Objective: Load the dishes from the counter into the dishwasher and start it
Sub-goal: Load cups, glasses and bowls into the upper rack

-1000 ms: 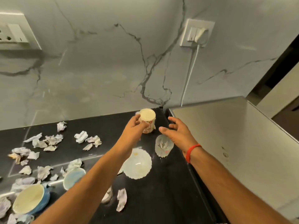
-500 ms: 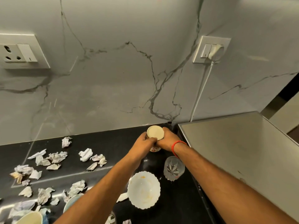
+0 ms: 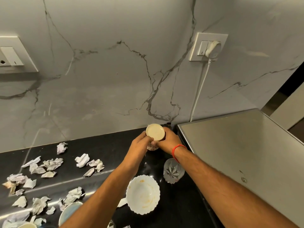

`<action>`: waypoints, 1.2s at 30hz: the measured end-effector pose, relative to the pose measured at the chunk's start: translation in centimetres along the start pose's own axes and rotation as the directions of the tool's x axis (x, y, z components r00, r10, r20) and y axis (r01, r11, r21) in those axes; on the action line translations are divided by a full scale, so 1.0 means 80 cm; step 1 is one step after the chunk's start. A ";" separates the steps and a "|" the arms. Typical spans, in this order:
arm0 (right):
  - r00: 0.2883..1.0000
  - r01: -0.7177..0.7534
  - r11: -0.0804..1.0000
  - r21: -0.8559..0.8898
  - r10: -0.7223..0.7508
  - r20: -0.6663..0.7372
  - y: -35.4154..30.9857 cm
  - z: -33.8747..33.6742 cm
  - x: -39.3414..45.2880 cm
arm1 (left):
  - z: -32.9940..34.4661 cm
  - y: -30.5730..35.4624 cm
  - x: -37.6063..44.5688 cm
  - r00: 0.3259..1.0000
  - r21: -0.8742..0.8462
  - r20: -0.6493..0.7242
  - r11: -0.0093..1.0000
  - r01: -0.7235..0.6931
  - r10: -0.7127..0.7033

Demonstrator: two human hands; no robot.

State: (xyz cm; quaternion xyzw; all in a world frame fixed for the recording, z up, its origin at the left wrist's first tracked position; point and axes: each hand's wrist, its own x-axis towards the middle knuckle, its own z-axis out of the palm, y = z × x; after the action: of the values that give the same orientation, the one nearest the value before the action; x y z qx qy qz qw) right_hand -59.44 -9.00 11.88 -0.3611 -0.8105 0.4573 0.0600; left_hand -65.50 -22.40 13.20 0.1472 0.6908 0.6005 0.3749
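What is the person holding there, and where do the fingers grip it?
A patterned cup, held between both hands: the left hand and right hand wrap its sides just below the rim, fingers curled around the outer wall.

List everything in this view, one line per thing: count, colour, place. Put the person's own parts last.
cup: one, cream inside with a patterned outside, at the back of the counter, held in both hands
white bowl: one, scalloped rim, orange smears, on the counter between the forearms
glass: one, clear cut glass, on the counter under the right forearm
blue bowl: one, pale blue, bottom left, partly behind the left arm
paper scraps: many, white, crumpled, across the left counter
counter: one, black
steel top: one, grey, right
sockets: two, white, on the marble wall
left hand: grips the cup
right hand: red wristband, grips the cup
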 end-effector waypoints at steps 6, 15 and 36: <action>0.988 0.141 0.985 0.099 -0.134 -0.079 -0.006 -0.034 -0.029 | 0.006 0.026 -0.039 0.986 -0.043 -0.006 0.985 -0.165 0.165; 0.942 0.279 0.913 0.299 -0.200 -0.268 0.019 -0.123 -0.128 | 0.075 0.064 -0.113 0.940 -0.040 0.097 0.945 -0.326 0.328; 0.844 0.025 0.871 0.490 0.244 -0.478 0.306 -0.278 -0.500 | 0.386 -0.043 -0.308 0.843 0.207 0.536 0.963 -0.172 0.035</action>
State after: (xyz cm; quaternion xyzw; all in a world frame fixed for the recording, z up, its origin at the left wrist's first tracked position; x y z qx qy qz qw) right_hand -7.67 -11.22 14.74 -0.4929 -0.6016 0.5292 0.3391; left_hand -26.54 -17.07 18.44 0.3892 0.6213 0.4657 0.4956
